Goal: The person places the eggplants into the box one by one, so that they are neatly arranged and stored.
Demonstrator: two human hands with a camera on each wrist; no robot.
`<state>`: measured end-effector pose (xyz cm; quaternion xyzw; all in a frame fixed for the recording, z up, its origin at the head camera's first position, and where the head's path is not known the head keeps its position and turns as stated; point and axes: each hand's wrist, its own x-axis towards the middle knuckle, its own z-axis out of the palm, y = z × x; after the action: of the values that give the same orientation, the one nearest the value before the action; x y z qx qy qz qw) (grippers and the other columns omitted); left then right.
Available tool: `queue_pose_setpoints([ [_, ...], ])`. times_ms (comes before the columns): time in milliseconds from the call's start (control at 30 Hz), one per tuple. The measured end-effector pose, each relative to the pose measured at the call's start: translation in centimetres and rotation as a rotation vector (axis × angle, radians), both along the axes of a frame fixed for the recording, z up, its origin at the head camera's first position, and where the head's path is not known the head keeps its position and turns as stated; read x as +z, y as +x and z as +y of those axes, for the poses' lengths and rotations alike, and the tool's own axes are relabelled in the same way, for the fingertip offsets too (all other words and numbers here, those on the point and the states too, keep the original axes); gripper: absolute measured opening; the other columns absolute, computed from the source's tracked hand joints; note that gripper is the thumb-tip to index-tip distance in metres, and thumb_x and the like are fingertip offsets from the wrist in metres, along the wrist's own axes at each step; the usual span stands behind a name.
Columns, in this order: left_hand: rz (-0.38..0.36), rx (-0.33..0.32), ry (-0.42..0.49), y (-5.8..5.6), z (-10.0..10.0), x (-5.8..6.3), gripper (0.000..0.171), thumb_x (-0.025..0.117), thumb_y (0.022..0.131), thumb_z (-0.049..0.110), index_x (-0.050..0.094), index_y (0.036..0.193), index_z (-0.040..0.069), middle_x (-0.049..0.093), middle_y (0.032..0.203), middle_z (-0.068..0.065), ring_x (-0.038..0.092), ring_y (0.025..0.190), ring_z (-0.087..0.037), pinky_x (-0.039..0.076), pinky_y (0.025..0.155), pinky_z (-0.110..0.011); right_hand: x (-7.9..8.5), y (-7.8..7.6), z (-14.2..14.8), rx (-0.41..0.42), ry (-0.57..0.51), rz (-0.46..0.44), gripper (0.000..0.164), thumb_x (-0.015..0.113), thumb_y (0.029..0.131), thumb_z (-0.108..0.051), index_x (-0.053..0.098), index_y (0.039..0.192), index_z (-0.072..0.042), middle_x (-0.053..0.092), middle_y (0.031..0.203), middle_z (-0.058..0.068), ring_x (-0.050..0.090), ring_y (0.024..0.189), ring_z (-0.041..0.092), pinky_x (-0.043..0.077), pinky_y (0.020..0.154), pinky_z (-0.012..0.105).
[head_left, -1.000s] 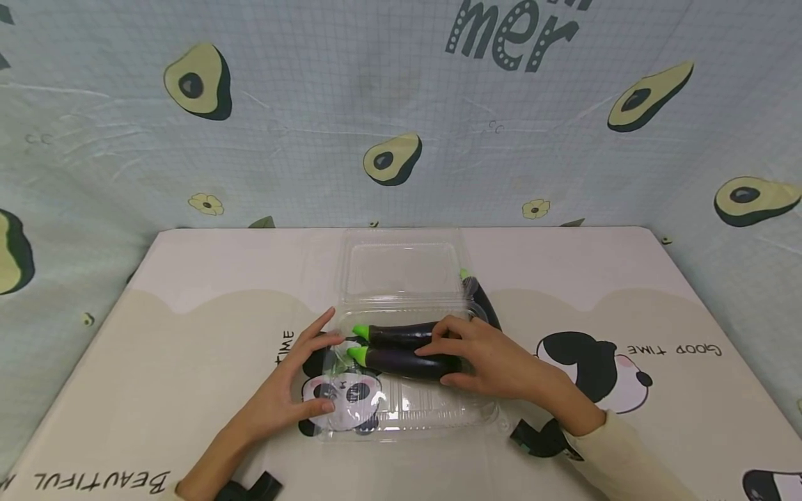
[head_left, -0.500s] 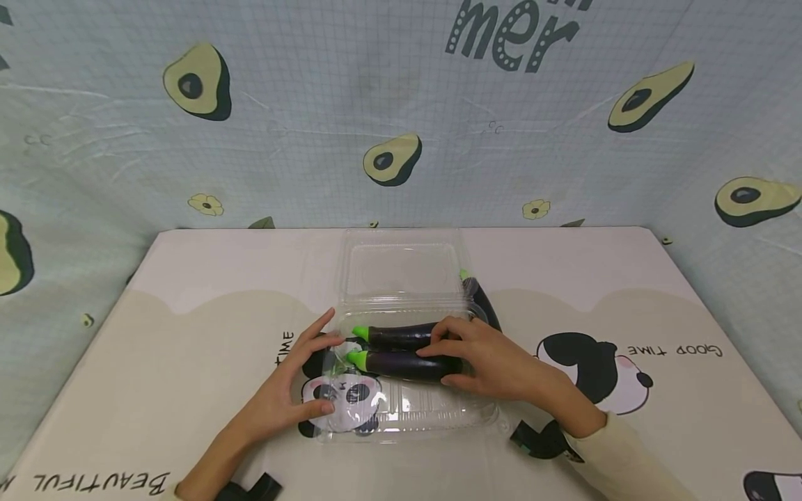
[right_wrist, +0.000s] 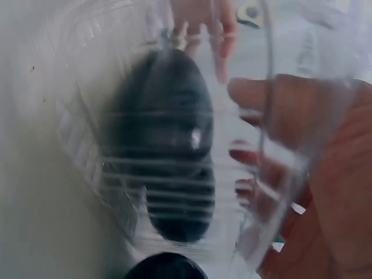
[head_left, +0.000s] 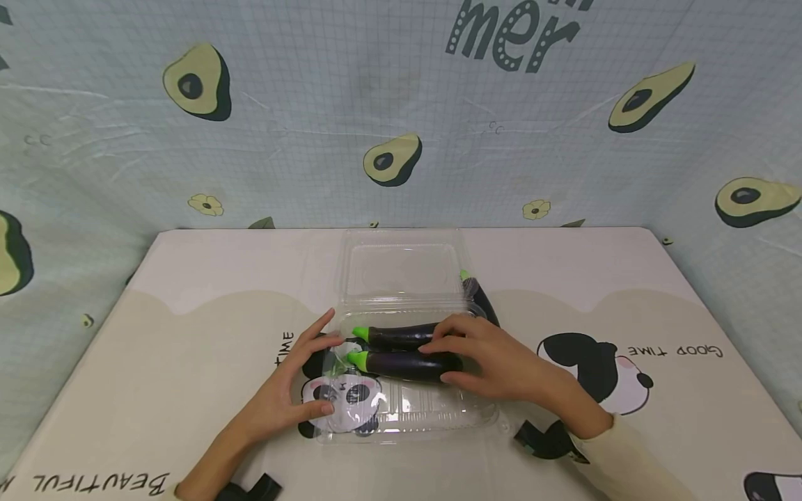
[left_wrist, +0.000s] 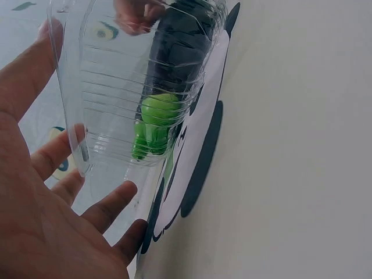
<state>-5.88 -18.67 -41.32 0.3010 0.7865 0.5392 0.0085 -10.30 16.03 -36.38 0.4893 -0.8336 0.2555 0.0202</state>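
Two toy-like eggplants lie side by side in a transparent plastic clamshell box (head_left: 432,410), green stem ends to the left and dark blunt ends to the right. The right hand (head_left: 482,356) reaches in from the right, its fingers bent over the blunt ends; the near eggplant (head_left: 404,364) has its tip between thumb and fingers, and the far eggplant (head_left: 397,336) runs under the knuckles. Whether these fingers grip or merely rest there, I cannot tell; the right wrist view is blurred. The left hand (head_left: 291,386) has its fingers spread wide at the box's left side, thumb and one finger at the rim, just beside the green ends and holding neither eggplant.

The lid (head_left: 401,271) is folded back on the far side, its outer edge lining up with the far edge of the worktop (head_left: 188,390). A third eggplant (head_left: 481,300) lies outside, close along the far right of the box, narrowing the room there. On the near side, a strip of worktop runs along the box; broader stretches extend left of the left hand and right, past the printed panda (head_left: 589,369)
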Motion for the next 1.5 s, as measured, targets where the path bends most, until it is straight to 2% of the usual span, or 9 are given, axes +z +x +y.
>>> queue_pose_setpoints([
  [267,0.003,0.001,-0.003,0.0,0.0,0.1,0.077,0.078,0.067,0.011,0.045,0.137,0.005,0.011,0.159,-0.007,0.021,0.141,-0.032,0.013,0.099,-0.072,0.7,0.0,1.4,0.002,-0.118,-0.013,0.04,0.071,0.087,-0.021,0.061,0.125,-0.015,0.05,0.122,-0.001,0.049,0.104,0.011,0.041,0.08,0.023],
  [367,0.006,-0.001,-0.003,0.0,0.0,0.1,0.077,0.078,0.067,0.011,0.045,0.137,0.005,0.011,0.159,-0.008,0.021,0.141,-0.032,0.013,0.099,-0.072,0.7,0.0,2.0,-0.014,-0.14,-0.028,0.04,0.071,0.088,-0.02,0.06,0.126,-0.015,0.05,0.123,-0.001,0.049,0.103,0.011,0.041,0.08,0.023],
  [633,0.006,0.001,-0.008,0.0,0.0,0.0,0.077,0.078,0.068,0.011,0.045,0.137,0.005,0.011,0.159,-0.007,0.021,0.141,-0.034,0.013,0.099,-0.071,0.3,0.0,3.6,-0.145,-0.24,-0.049,0.04,0.073,0.082,-0.006,0.063,0.121,-0.011,0.053,0.122,0.0,0.051,0.112,0.017,0.039,0.093,0.023],
  [700,0.009,-0.002,-0.008,0.0,0.0,0.0,0.077,0.078,0.068,0.011,0.045,0.137,0.005,0.011,0.159,-0.008,0.022,0.14,-0.034,0.013,0.099,-0.072,0.1,-0.1,4.1,-0.172,-0.266,-0.044,0.04,0.072,0.082,-0.004,0.064,0.12,-0.011,0.054,0.121,0.001,0.051,0.112,0.018,0.039,0.094,0.023],
  [800,0.011,-0.002,-0.009,0.0,0.0,0.0,0.077,0.078,0.068,0.011,0.045,0.137,0.005,0.011,0.159,-0.008,0.024,0.14,-0.033,0.014,0.099,-0.071,-0.4,-0.3,4.7,-0.21,-0.292,-0.026,0.04,0.071,0.081,-0.001,0.064,0.12,-0.011,0.055,0.121,0.002,0.053,0.107,0.018,0.043,0.086,0.026],
  [933,0.01,0.005,-0.013,0.0,0.0,0.0,0.077,0.078,0.068,0.011,0.045,0.137,0.006,0.011,0.159,-0.007,0.024,0.14,-0.032,0.014,0.099,-0.071,-1.2,-0.6,5.7,-0.264,-0.283,-0.005,0.041,0.071,0.08,-0.001,0.063,0.12,-0.01,0.054,0.122,0.004,0.053,0.092,0.019,0.044,0.071,0.031],
  [1100,0.016,0.001,-0.007,0.0,0.0,-0.1,0.076,0.077,0.068,0.011,0.046,0.137,0.005,0.011,0.159,-0.008,0.026,0.139,-0.033,0.014,0.098,-0.072,-2.5,-1.0,6.6,-0.319,-0.244,-0.017,0.042,0.072,0.081,-0.004,0.061,0.121,-0.011,0.05,0.125,0.004,0.05,0.083,0.017,0.041,0.064,0.031],
  [1300,0.013,0.003,-0.009,0.0,0.0,-0.1,0.077,0.078,0.068,0.012,0.046,0.137,0.006,0.011,0.159,-0.007,0.026,0.139,-0.033,0.014,0.099,-0.071,-3.6,-1.5,7.1,-0.286,-0.251,-0.045,0.047,0.072,0.08,0.0,0.06,0.124,-0.011,0.047,0.127,0.01,0.05,0.087,0.019,0.042,0.07,0.032],
  [1500,0.003,0.003,-0.013,0.0,0.0,-0.1,0.077,0.078,0.068,0.012,0.046,0.138,0.006,0.011,0.159,-0.006,0.025,0.139,-0.034,0.013,0.099,-0.071,-3.9,-1.9,7.7,-0.268,-0.182,-0.072,0.045,0.067,0.086,-0.002,0.06,0.128,-0.014,0.041,0.134,0.016,0.05,0.095,0.021,0.042,0.076,0.036],
])
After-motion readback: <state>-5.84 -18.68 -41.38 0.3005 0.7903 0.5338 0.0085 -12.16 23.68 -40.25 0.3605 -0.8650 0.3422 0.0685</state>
